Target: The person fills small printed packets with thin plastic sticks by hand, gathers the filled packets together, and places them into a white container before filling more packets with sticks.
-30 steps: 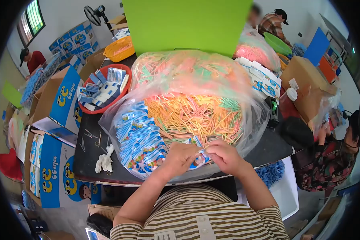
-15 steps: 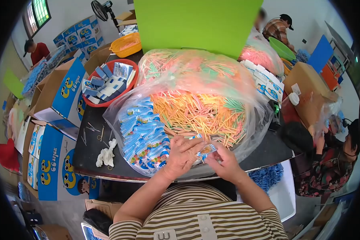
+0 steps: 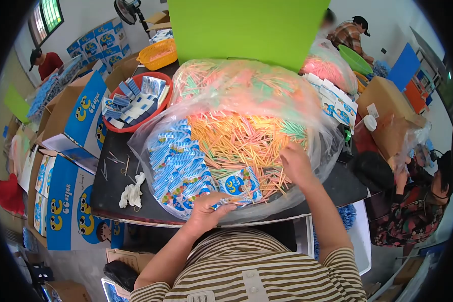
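A large clear plastic bag [image 3: 332, 138] lies open on the black table, filled with coloured sticks [image 3: 236, 138] in orange, pink and green. Rows of blue and white printed packets [image 3: 173, 161] overlap along its left side. My left hand [image 3: 209, 211] is closed at the near edge, thumb and fingers pinching a packet that is mostly hidden. Just above it, another printed packet [image 3: 239, 185] lies face up on the sticks. Over the right part of the pile, my right hand [image 3: 296, 163] has its fingertips down among the sticks; whether it grips any is unclear.
A red basin [image 3: 168, 90] of small packs and a yellow basket [image 3: 156, 55] stand at the back left. White tissue [image 3: 132, 191] and small tools lie on the table [image 3: 103, 201]. A green panel [image 3: 246, 30] rises behind the bag. Other people sit at both sides.
My hands have come apart: the right has moved right and forward onto the sticks, the left slightly down and left. A packet formerly covered by my hands now shows.
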`<state>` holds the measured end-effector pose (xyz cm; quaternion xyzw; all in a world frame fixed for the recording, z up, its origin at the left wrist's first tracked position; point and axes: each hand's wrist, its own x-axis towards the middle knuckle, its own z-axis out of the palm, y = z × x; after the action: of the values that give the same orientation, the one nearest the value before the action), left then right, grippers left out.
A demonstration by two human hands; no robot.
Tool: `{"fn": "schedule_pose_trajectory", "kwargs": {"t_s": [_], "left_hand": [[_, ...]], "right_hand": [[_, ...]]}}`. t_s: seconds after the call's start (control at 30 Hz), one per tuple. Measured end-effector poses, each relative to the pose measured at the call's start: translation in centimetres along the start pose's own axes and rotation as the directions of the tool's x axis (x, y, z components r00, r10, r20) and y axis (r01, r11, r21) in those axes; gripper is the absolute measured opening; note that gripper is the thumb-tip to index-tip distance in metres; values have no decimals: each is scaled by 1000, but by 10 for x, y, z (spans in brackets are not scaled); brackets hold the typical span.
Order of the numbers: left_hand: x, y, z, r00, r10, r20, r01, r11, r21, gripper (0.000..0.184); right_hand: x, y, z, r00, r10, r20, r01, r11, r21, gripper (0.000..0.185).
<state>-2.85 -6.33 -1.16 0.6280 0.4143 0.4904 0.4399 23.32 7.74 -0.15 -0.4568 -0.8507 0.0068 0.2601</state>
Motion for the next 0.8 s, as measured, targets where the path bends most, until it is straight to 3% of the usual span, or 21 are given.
{"fn": "schedule_pose_trajectory", "kwargs": {"t_s": [0.03, 0.1, 0.17, 0.23, 0.27, 0.33, 0.47, 0.57, 0.67, 0.7, 0.77, 0.8], "left_hand": [[0, 1, -1, 1000, 6, -1, -6, 1000, 4, 11], [1, 3, -3, 996, -88, 6, 87, 994, 63, 13], [2, 0, -4, 1000, -15, -12, 16, 995, 101, 14], [2, -2, -6, 998, 49, -45, -42, 990, 138, 15], [3, -1, -7, 992, 108, -65, -97, 982, 163, 16], [5, -5, -5, 971, 219, -94, -198, 961, 193, 19], [18, -10, 0, 939, 343, -28, -328, 916, 230, 19], [23, -13, 8, 968, 243, -68, -216, 937, 275, 20], [16, -16, 8, 995, 27, -94, -2, 967, 254, 20], [18, -15, 8, 991, 88, -105, -63, 972, 225, 20], [18, -9, 10, 978, 145, -147, -114, 972, 207, 19], [19, -7, 10, 979, 145, -146, -113, 972, 207, 19]], "right_hand": [[7, 4, 5, 1000, -3, -7, 3, 1000, 0, 4], [17, 9, 15, 930, -207, 304, 278, 937, -211, 7], [19, 14, 20, 901, -226, 370, 327, 915, -238, 7], [22, 18, 11, 966, -194, 172, 216, 969, -118, 6], [21, 13, 4, 961, -204, 186, 226, 968, -108, 6], [18, -13, -35, 990, -104, 94, 91, 987, 133, 13], [15, -41, -53, 1000, -15, -25, 21, 966, 258, 32], [11, -21, -30, 998, 23, -55, -17, 994, 104, 33], [3, -16, -16, 998, 45, -32, -40, 989, 139, 29], [1, -29, -25, 999, 38, 12, -39, 980, 194, 27], [-4, -62, -47, 978, -198, -61, 207, 936, 285, 18], [-7, -71, -52, 978, -197, -62, 207, 936, 286, 18]]}}
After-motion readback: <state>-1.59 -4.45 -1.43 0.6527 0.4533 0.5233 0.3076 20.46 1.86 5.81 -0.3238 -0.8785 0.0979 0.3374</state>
